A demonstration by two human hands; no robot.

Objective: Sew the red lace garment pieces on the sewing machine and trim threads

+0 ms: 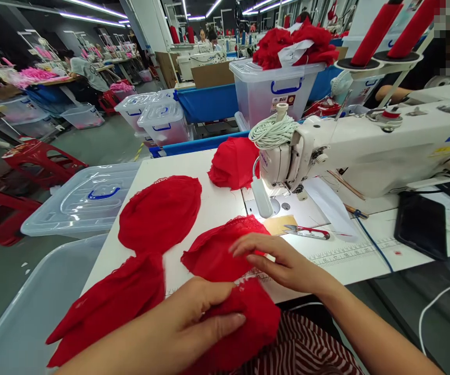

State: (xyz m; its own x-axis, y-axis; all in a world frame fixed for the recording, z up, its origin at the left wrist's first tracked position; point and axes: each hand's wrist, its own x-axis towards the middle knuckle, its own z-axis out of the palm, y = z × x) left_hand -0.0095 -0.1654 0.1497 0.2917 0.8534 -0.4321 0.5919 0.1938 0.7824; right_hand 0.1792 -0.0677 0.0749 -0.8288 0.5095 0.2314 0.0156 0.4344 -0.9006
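Observation:
My left hand (213, 312) grips a red lace-edged fabric piece (254, 317) between thumb and fingers, over my lap at the table's front edge. Just above it my right hand (279, 258) has its fingers stretched out and apart, over a second red fabric cup (219, 250) lying on the table. I cannot tell whether the fingertips touch that cup. Further left lie a rounded red cup (160, 213) and a folded red piece (119, 302) that hangs past the table edge. Another red bundle (235, 161) rests behind, beside the sewing machine (279, 161).
Red-handled thread snips (309, 232) lie right of the needle plate, with a black phone (420, 224) further right. Lidded plastic boxes (88, 198) and an open tub (45, 302) stand at the left. Behind is a box heaped with red fabric (297, 44).

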